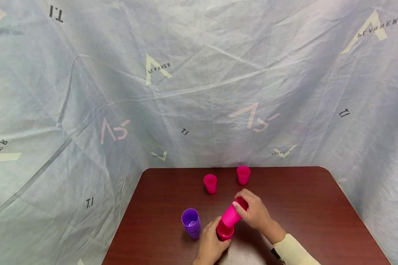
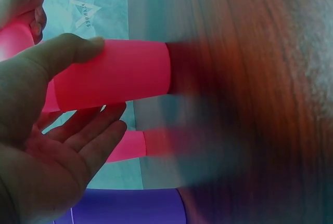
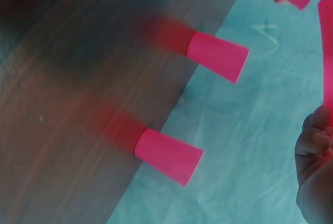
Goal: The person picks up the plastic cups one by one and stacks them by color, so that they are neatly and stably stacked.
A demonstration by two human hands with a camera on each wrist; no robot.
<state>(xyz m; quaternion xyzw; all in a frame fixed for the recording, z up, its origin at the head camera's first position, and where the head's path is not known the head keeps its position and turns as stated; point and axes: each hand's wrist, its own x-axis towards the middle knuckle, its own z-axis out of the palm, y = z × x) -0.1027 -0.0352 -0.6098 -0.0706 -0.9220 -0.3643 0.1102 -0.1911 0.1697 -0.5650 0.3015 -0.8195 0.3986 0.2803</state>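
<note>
My left hand [image 1: 212, 241] grips an upright pink cup [image 1: 225, 233], its mouth facing up. In the left wrist view the thumb lies along one side of this cup [image 2: 114, 73] and the fingers are on the other; its base is at the tabletop. My right hand [image 1: 253, 211] holds a second pink cup [image 1: 231, 216] near its rim, tilted, its base at the mouth of the lower cup. How far the base sits inside cannot be told. At the right edge of the right wrist view, curled fingers [image 3: 315, 141] hold that cup [image 3: 327, 52].
A stack of purple cups [image 1: 191, 222] stands left of my left hand. Farther back stand two separate pink cups, one at left [image 1: 210, 184] and one at right [image 1: 243, 175]. The brown table [image 1: 305, 206] ends at a pale printed cloth [image 1: 212, 92].
</note>
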